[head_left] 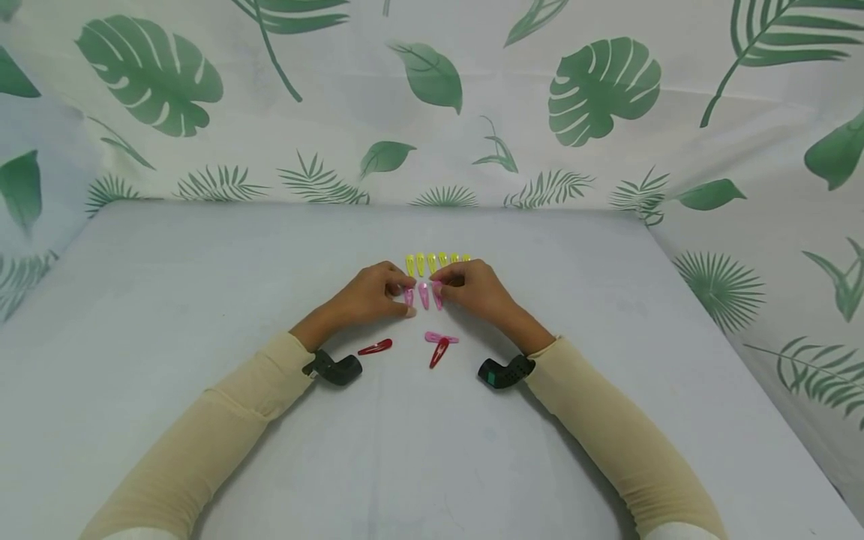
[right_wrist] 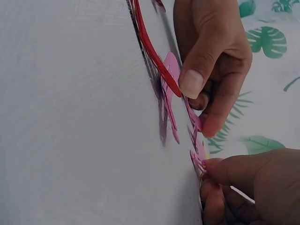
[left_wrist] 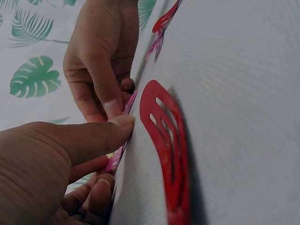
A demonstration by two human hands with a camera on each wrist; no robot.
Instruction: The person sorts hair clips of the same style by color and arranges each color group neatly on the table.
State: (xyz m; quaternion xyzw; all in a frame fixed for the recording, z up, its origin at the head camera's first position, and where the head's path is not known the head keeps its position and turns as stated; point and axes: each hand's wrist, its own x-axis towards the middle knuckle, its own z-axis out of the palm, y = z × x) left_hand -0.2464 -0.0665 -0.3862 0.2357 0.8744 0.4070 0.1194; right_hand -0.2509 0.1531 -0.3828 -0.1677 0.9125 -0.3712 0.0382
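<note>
Three pink snap hair clips stand side by side in a row on the table, just below a row of several yellow hair clips [head_left: 431,263]. My left hand [head_left: 367,294] holds the left pink hair clip [head_left: 409,297] between thumb and fingers, thumb at its lower end. With thumb and fingertips, my right hand [head_left: 481,291] pinches the right pink hair clip [head_left: 437,295]. Between the hands lies the middle pink hair clip [head_left: 424,295]. In the right wrist view, the right hand's fingertips [right_wrist: 213,166] press close to the table at the pink clip.
Nearer to me, a red hair clip [head_left: 375,347] lies by the left wrist. Another red hair clip [head_left: 439,352] overlaps a sideways pink hair clip [head_left: 441,338]. Black wrist cameras [head_left: 336,369] sit under both sleeves. A leaf-patterned cloth [head_left: 432,105] hangs behind the white table [head_left: 432,450].
</note>
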